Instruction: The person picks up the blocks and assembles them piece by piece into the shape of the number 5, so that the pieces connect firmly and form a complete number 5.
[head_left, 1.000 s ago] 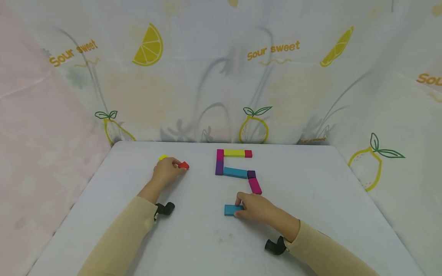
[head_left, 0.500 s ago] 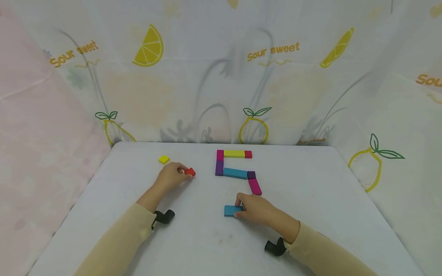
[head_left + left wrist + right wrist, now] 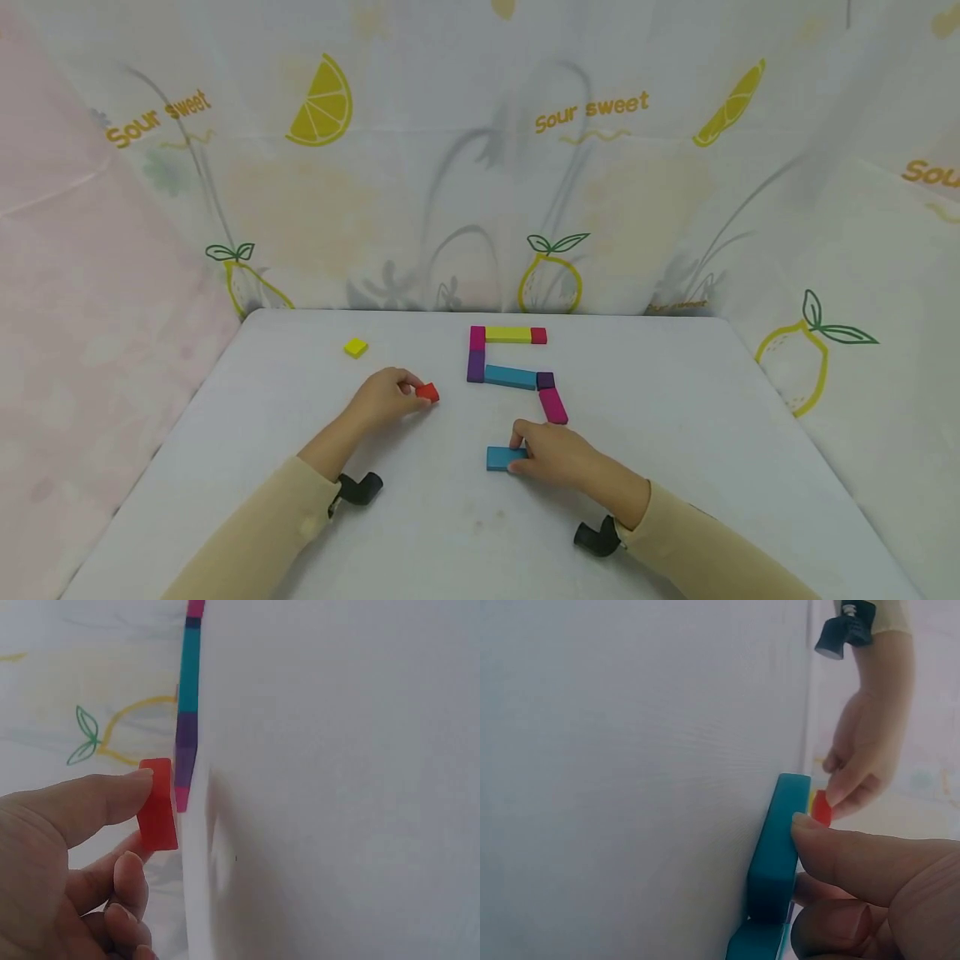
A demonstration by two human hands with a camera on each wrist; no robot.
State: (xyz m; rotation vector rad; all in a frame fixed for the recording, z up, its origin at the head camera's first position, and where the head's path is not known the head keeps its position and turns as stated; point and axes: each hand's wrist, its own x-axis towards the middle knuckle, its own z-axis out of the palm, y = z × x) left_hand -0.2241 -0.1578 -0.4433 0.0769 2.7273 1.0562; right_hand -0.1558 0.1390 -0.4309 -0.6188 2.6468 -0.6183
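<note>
My left hand [image 3: 384, 397] pinches a small red block [image 3: 427, 392] between thumb and fingers, left of the block figure. In the left wrist view the red block [image 3: 157, 806] appears held off the tabletop. My right hand [image 3: 557, 454] grips a blue block [image 3: 502, 458] lying on the table below the figure; the fingers hide its right part. The right wrist view shows this blue block [image 3: 780, 844] under the thumb, with a second blue piece [image 3: 756, 941] touching its near end.
The figure joins a magenta block [image 3: 477, 337], yellow block [image 3: 508, 334], red block [image 3: 538, 335], purple block [image 3: 476, 367], long blue block [image 3: 511, 377], dark purple cube [image 3: 545, 381] and slanted magenta block [image 3: 553, 406]. A yellow block [image 3: 356, 347] lies at the back left of the white table [image 3: 675, 400].
My left hand has moved right and toward me with the red block, leaving the loose yellow block uncovered behind it. My right hand and the blue block have stayed in place.
</note>
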